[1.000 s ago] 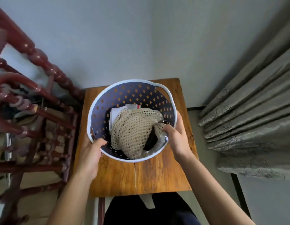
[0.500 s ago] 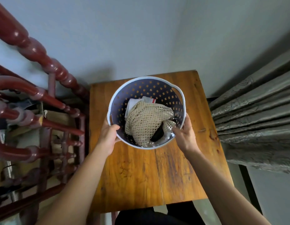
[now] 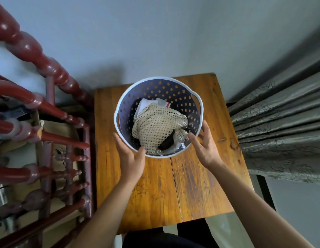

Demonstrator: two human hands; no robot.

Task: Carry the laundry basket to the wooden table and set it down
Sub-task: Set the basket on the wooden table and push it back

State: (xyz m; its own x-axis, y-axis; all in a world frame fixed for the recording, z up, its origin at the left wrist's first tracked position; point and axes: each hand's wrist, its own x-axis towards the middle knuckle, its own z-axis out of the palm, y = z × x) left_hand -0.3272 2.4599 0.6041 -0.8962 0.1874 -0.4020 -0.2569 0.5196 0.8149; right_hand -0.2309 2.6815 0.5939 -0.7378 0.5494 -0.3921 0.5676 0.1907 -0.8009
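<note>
My left hand (image 3: 131, 159) is spread open, fingers splayed beside the near-left rim of the laundry basket (image 3: 158, 117), its thumb tip at or just touching the rim and nothing gripped. My right hand (image 3: 205, 146) is open too, palm turned inward against the near-right side, fingers loosely cupping the wall rather than closed on it; I cannot tell whether they still press on it. The basket sits on the far half of the wooden table (image 3: 166, 185), upright, so I judge the set-down as good as done and only the letting go remains. Inside it lie a cream mesh bag (image 3: 155, 129), something white (image 3: 146, 105) behind it and a dark piece (image 3: 167, 144) near the front. What worries me is the pull-away: if a finger catches the rim or one of the side handles as I draw back, the light plastic could slide or tip toward me on that smooth board. The basket also sits near the far edge by the wall (image 3: 155, 42), so a nudge forward would knock it there. The tabletop is varnished planks with a seam down the middle and some dark marks on the right. A red turned-wood frame (image 3: 48, 122) stands just beside the table's left edge, and grey curtains (image 3: 281, 126) hang close on the right.
</note>
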